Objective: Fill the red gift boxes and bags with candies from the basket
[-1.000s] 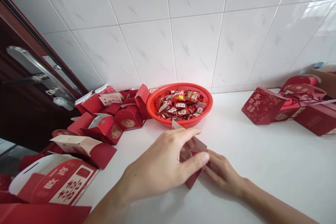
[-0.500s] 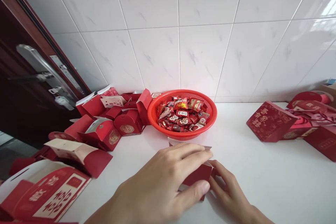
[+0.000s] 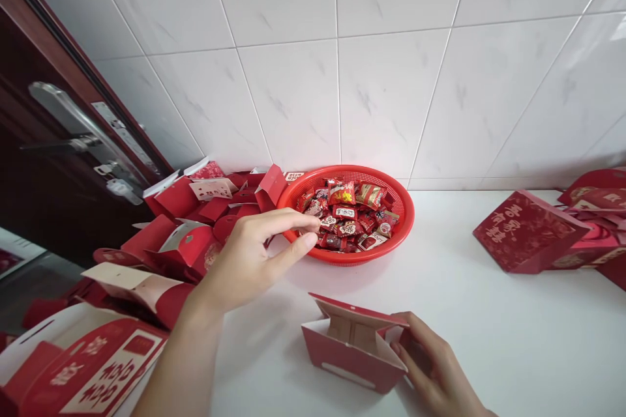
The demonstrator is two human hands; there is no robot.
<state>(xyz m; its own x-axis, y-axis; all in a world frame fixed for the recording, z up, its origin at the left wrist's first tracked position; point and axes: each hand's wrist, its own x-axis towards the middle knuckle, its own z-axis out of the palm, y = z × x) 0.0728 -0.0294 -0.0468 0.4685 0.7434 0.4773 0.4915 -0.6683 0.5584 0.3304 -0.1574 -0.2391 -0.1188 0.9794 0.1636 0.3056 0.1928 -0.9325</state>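
Observation:
A red paper gift box stands on the white table with its top open and its bare inside showing. My right hand grips the box by its right end, fingers on the side wall. My left hand reaches over the front left rim of a red plastic basket. Its thumb and index finger are bent toward each other with a small gap and nothing visible between them. Wrapped candies in red and gold packets fill the basket, close to those fingertips.
Several open red boxes crowd the left side, and a large one with white lettering sits nearest. More red boxes lie at the right. A tiled wall backs the table; a dark door stands left.
My left hand has left the box and moved up and left to the basket's rim. The box now shows its open top, with my right hand still on it.

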